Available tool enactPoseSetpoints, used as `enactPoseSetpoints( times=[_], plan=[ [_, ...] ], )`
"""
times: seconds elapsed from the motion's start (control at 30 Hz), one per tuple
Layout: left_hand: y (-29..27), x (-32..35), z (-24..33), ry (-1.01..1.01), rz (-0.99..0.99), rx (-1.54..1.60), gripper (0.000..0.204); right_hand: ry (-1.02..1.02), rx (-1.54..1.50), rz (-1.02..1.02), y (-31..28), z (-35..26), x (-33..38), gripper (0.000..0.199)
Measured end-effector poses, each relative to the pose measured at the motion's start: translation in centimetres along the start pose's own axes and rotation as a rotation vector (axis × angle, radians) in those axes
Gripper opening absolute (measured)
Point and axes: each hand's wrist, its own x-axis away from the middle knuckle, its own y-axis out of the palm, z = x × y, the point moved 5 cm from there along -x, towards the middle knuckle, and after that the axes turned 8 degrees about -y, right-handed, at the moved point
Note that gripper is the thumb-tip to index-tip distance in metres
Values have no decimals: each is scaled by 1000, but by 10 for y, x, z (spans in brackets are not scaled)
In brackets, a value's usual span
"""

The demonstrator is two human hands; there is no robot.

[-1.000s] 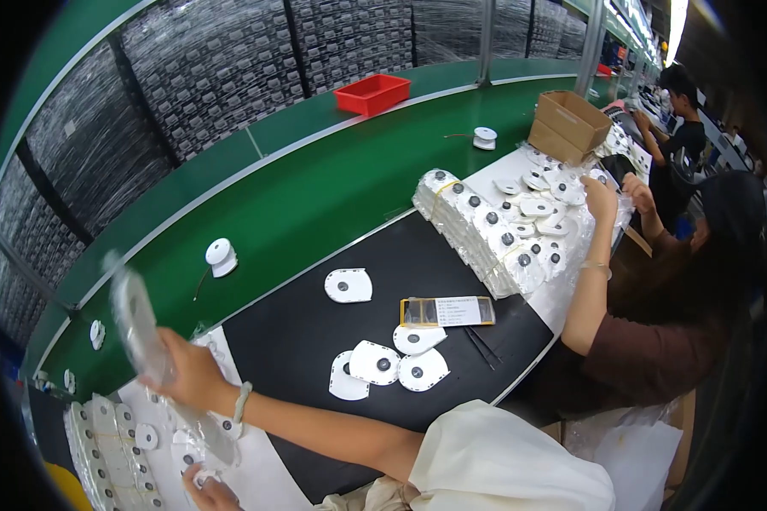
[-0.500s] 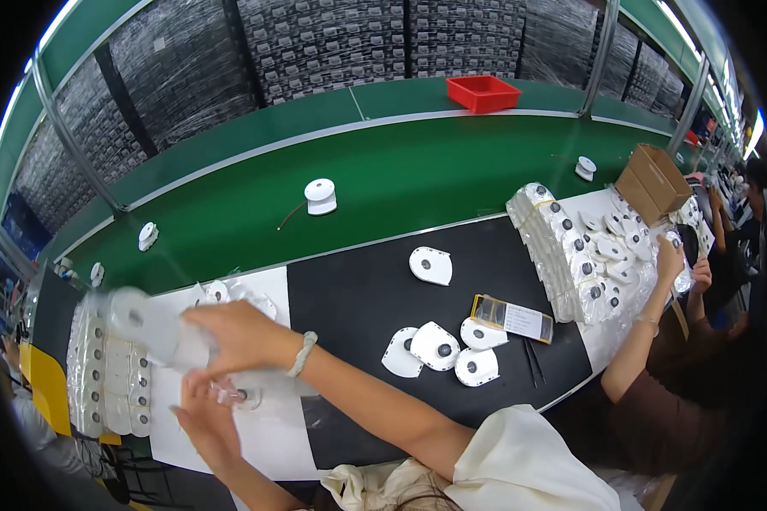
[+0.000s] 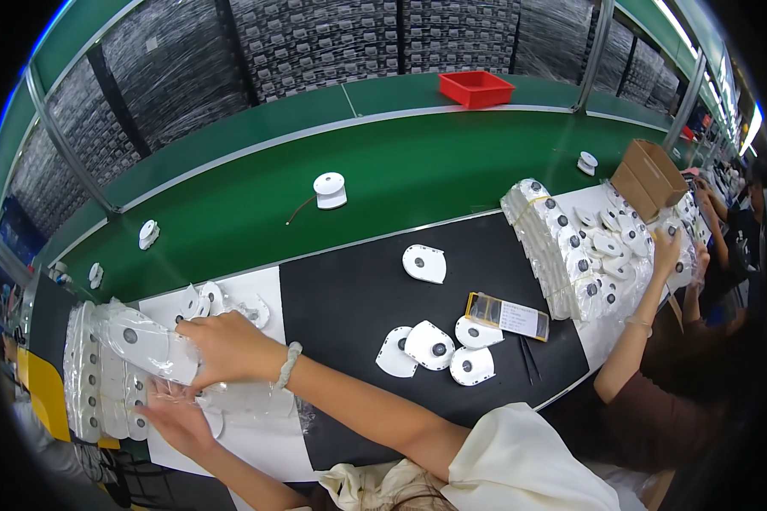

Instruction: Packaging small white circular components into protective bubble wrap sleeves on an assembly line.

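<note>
While your right hand (image 3: 226, 347) reaches across to about nine o'clock of the black mat (image 3: 358, 289), its fingers curl shut around a clear plastic bag (image 3: 141, 339) of white discs, gripping the bag's near end. The bag lies tilted over the white sheet (image 3: 256, 430), its far end pointing toward ten o'clock. Your left hand (image 3: 175, 417) sits just below, at seven o'clock of the right, fingers spread flat on loose plastic wrap beside stacked white discs (image 3: 89, 383). On the mat, at three o'clock of your right hand, lie four loose discs (image 3: 435, 347) and a small labelled packet (image 3: 507, 315). Another person's hand (image 3: 666, 253) rests on disc trays at the far right.
</note>
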Motion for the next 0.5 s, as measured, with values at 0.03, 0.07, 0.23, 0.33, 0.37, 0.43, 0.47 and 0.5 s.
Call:
enactPoseSetpoints(
  times=[0.03, 0.07, 0.23, 0.33, 0.37, 0.43, 0.47, 0.5],
  plan=[
    [16, -6, 0, -200, -292, 33, 39, 0, -2, -2, -3, -1, 1, 68],
    [27, -6, 1, -398, -584, 65, 39, -13, 14, -16, -6, -7, 1, 67],
    [-5, -16, 6, -459, -354, 161, 35, -97, -126, -145, -6, -11, -1, 63],
    [-24, -12, -1, -342, -97, -89, 31, -19, -340, -101, -4, -2, -1, 57],
    [-15, -13, -7, -430, -250, 24, 29, 41, -344, -108, -3, 2, -1, 54],
    [40, -10, -14, -119, 312, -271, 20, 111, -224, -30, -6, 19, 4, 47],
    [11, -24, 9, 51, 217, -561, 14, 161, -87, 4, -11, 20, 0, 48],
    [18, -20, 14, 147, 266, -645, 13, 186, -10, 91, -17, 24, 2, 49]
  ],
)
